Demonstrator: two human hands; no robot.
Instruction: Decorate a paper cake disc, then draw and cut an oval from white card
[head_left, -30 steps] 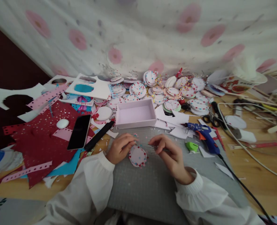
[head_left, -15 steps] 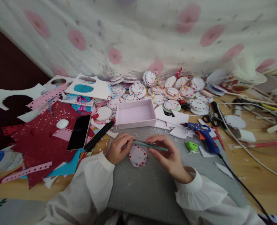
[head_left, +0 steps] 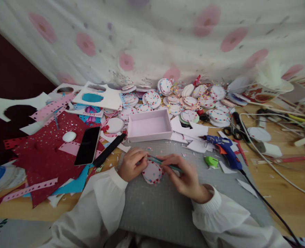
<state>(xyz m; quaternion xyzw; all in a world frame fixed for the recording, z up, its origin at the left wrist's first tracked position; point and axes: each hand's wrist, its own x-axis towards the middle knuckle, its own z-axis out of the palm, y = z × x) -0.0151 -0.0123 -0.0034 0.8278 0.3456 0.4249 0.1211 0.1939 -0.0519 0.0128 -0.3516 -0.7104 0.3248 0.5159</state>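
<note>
My right hand is closed around a pair of teal tweezers, whose tip points left. At that tip, my left hand is closed in a pinch; whatever sits between its fingertips is too small to make out. Just below the tweezers, a round white disc rimmed with red and blue beads lies flat on the grey cutting mat. Tiny pink and blue bits are scattered on the mat beyond my hands.
Behind my hands stands an open pale pink box. Beaded discs are heaped past it. To the right lie a blue glue gun with its cord, a green object and scissors; to the left, a phone and red paper.
My right hand has tilted and moved slightly left and down, with its fingers closer together on the tweezers. My left hand stays nearly in place.
</note>
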